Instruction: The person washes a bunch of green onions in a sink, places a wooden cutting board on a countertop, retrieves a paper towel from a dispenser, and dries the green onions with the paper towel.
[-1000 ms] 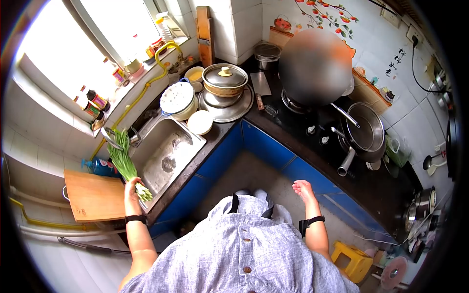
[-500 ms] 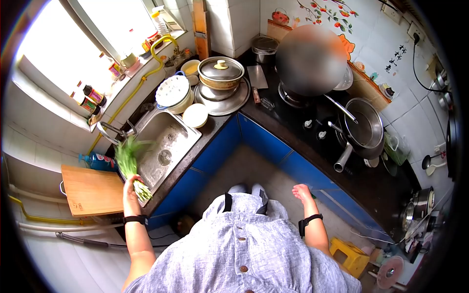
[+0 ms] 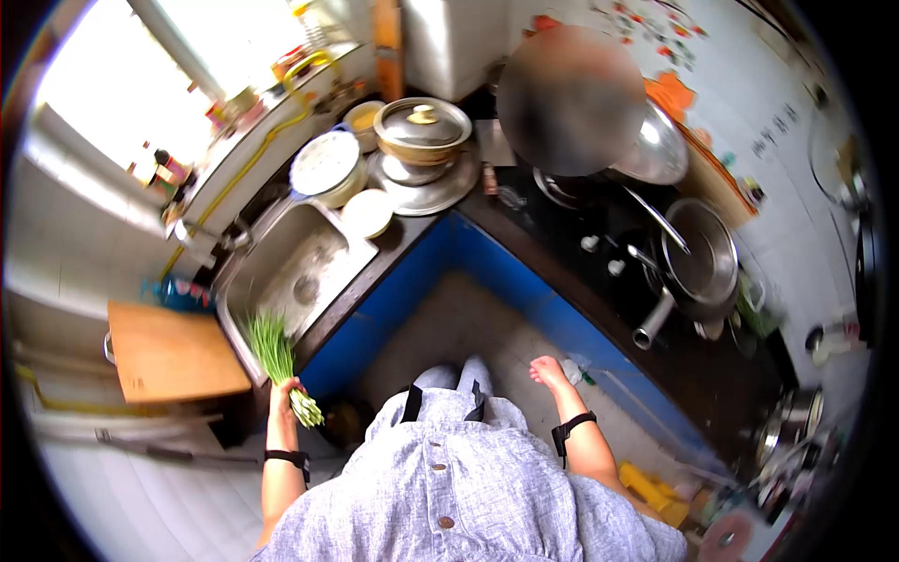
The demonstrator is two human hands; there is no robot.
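My left hand (image 3: 284,395) is closed around a bunch of chives (image 3: 272,350), thin green leaves with pale stalk ends. The leaves point up toward the near corner of the steel sink (image 3: 251,354), and the stalk ends stick out below my fingers. Beside the bunch, on the left, lies a wooden cutting board (image 3: 178,354). My right hand (image 3: 548,370) hangs over the floor in front of the blue cabinets (image 3: 599,375). It holds nothing, and its fingers look loosely bent and apart.
A lidded pot (image 3: 421,131), a white colander (image 3: 325,167) and a bowl (image 3: 367,214) stand beyond the sink. A cleaver (image 3: 493,145) lies near the stove (image 3: 585,220). Pans (image 3: 698,248) crowd the right counter. A yellow stool (image 3: 655,495) stands low on the right.
My left hand has drawn the chives out from over the sink, toward me and to the right. My right hand has shifted slightly left in view. The whole view has turned a little.
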